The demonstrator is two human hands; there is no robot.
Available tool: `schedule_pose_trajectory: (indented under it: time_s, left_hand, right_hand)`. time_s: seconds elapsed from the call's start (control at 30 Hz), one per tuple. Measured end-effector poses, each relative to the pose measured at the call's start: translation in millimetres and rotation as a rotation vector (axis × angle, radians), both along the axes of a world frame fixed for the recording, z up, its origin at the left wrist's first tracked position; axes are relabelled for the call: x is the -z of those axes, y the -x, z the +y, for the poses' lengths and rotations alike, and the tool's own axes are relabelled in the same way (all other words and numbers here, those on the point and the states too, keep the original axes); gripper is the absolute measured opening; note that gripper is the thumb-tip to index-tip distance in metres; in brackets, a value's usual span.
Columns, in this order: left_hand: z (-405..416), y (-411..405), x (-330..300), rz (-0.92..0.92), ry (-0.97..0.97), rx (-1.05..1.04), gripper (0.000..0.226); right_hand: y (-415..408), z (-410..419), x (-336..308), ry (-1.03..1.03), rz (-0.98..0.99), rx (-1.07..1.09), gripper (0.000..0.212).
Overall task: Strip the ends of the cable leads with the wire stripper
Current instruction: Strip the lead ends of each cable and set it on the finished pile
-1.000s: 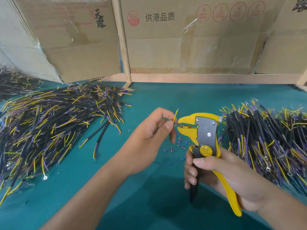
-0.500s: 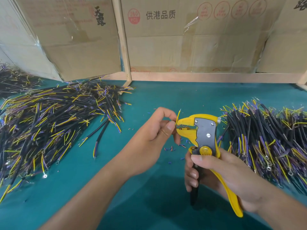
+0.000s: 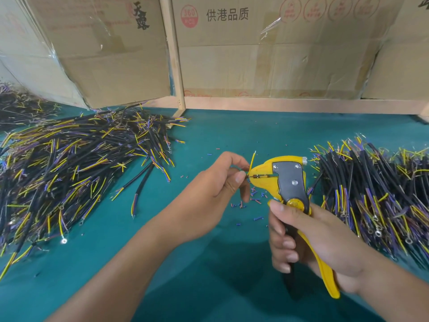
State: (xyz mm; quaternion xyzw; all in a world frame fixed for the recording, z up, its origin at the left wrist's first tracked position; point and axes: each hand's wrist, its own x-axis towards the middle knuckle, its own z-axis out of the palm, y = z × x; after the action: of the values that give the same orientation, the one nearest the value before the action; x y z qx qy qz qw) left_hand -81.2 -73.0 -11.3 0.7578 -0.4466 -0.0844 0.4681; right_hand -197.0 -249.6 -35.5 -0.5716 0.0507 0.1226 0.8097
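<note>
Wire stripper (image 3: pixel 282 180) taken as reference, held upright above the teal bench (image 3: pixel 209 140). Right hand (image 3: pixel 308 238) wrapped round both handles below the head; whether squeezed fully home not determinable. Left hand (image 3: pixel 216 194) immediately left of the nose, thumb and fingers pinching a cable (image 3: pixel 241 169), one lead presented into the jaws. Yellow lead (image 3: pixel 252 160) standing up just above the nose, bare tip visible, judged already stripped. Insulation offcuts (image 3: pixel 251 199) scattered on the bench directly beneath the head, indicating several ends done. Large pile of cables (image 3: pixel 69 163) well to the left, second pile (image 3: pixel 376 196) close on the right; which is finished stock not determinable. Overall judgement: work mid-run, considerable quantity apparently outstanding.
</note>
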Motion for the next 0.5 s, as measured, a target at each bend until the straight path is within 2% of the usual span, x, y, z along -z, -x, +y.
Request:
schedule_pose_trajectory:
  time_s: [0.3, 0.5]
  left_hand:
    - [1.0, -4.0, 0.3, -0.039, -0.030, -0.049, 0.005]
    - [0.8, -6.3, 1.3, -0.093, -0.055, -0.061, 0.008]
  right_hand:
    - [-0.4, -3.3, -2.7, 0.001, 0.024, 0.027, 0.049]
    - [1.0, -4.2, -8.7, 0.037, 0.035, 0.081, 0.052]
